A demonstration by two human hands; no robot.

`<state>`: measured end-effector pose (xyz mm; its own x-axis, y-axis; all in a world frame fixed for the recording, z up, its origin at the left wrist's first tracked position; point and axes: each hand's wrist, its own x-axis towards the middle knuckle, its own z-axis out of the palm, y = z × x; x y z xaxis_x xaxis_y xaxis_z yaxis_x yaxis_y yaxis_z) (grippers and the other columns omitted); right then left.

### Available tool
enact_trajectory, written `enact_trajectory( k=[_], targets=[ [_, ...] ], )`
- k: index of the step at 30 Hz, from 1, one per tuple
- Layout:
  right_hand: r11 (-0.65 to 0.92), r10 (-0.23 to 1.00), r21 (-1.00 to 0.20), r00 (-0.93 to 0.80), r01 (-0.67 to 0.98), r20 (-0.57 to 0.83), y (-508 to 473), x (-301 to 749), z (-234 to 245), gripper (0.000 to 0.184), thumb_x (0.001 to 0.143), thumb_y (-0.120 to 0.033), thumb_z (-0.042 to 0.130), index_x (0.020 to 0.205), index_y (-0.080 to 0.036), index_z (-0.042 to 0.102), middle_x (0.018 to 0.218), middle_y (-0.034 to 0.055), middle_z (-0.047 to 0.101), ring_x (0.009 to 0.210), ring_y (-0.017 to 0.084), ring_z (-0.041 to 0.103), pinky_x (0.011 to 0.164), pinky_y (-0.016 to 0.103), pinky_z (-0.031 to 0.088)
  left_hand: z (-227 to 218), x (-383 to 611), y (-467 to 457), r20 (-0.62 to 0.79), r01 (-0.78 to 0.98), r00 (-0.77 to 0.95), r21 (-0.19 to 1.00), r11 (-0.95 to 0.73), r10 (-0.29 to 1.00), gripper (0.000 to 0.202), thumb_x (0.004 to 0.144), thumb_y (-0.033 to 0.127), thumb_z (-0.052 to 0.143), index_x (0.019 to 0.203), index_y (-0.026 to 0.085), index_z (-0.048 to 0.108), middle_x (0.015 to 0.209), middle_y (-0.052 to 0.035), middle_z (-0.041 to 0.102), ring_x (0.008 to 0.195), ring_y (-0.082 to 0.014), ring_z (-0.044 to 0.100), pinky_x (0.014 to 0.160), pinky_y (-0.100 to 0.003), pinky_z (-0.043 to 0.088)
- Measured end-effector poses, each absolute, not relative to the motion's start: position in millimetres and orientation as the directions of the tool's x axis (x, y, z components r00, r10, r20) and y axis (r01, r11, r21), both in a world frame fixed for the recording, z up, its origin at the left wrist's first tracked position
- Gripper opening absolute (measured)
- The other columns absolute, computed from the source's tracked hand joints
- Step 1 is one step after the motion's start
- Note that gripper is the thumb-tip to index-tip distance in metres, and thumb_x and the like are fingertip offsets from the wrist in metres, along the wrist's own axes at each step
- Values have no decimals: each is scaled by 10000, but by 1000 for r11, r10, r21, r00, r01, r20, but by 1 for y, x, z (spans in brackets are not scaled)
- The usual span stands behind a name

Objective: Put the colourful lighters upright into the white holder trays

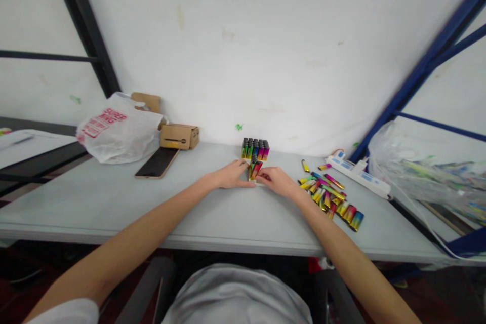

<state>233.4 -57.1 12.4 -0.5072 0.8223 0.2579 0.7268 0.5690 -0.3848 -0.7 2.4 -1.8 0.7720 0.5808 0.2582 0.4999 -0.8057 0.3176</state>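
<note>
A small group of shiny coloured lighters with dark tops (253, 163) stands on the table between my two hands. My left hand (232, 174) is curved about their left side, thumb in front and fingers behind. A red lighter (256, 169) leans at the group's right side. My right hand (276, 180) pinches at its lower end, the fingertips closed and partly hidden. Just beyond is a tight block of upright lighters (255, 149) in several rows. Right of my right hand, many loose lighters (322, 192) lie in a pile.
A phone (157, 163), a small cardboard box (178, 136) and a white plastic bag (117, 129) are at the left. On the right, a white power strip (359, 174) lies beside a clear plastic bag (421, 172). The wall (243, 61) rises behind the table (212, 212).
</note>
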Motion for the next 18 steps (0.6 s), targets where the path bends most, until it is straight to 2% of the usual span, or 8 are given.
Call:
enact_trajectory(
  k=[3,6,8,11,12,14,16,18],
  targets=[
    [575,817,-433,-520,694,251,-53,248,17,248,1030,-318,581,960,-145,744,801,39,733,671,146,599,669,238,422,0,-1,2,238,510,774,312,-801,586,720,887,740,610,1311,160,564,1388,-177,580,1311,-351,539,1126,-437,421],
    [522,850,-317,-454,792,266,-43,270,21,318,1056,-334,517,963,-140,752,828,59,735,716,165,613,724,261,447,1,-1,1,233,513,776,309,-801,587,737,891,741,604,1353,170,539,1426,-169,564,1339,-340,523,1139,-421,407],
    [392,894,-214,-315,895,319,-35,287,20,315,1059,-290,491,1002,-129,755,946,109,747,863,200,655,846,290,471,1,-1,1,224,517,776,308,-798,589,756,894,750,590,1370,167,525,1440,-170,556,1354,-336,513,1149,-412,396],
    [99,935,-129,-48,987,351,-27,309,11,332,1041,-262,513,1265,-92,690,1277,209,681,1199,270,617,1048,350,433,2,-2,1,217,514,780,312,-799,587,771,895,759,578,1377,160,518,1453,-175,545,1367,-335,503,1160,-403,385],
    [8,947,-107,27,994,320,-26,315,8,388,1040,-276,516,1350,-79,640,1374,237,628,1276,292,580,1082,375,417,2,-2,1,219,510,781,314,-800,584,765,895,755,580,1374,162,520,1456,-175,544,1368,-336,503,1163,-403,383],
    [-116,969,-69,128,991,213,-26,324,2,459,1052,-319,493,1416,-54,585,1440,272,575,1342,324,539,1105,411,403,3,-2,0,221,508,780,322,-799,585,748,894,744,591,1362,163,529,1449,-178,548,1359,-341,512,1162,-410,388],
    [-154,981,-46,158,987,115,-26,328,-1,462,1070,-351,450,1367,-41,620,1388,277,614,1337,334,548,1098,418,407,3,-2,0,221,511,775,331,-793,592,733,890,732,604,1348,163,540,1438,-181,555,1345,-347,525,1157,-419,396],
    [-146,985,-42,149,988,82,-26,329,-1,451,1078,-352,421,1297,-44,668,1322,267,658,1311,329,572,1091,411,410,3,-2,0,228,512,768,342,-788,599,722,880,723,622,1332,165,551,1428,-180,563,1334,-350,533,1153,-427,404]
  ],
)
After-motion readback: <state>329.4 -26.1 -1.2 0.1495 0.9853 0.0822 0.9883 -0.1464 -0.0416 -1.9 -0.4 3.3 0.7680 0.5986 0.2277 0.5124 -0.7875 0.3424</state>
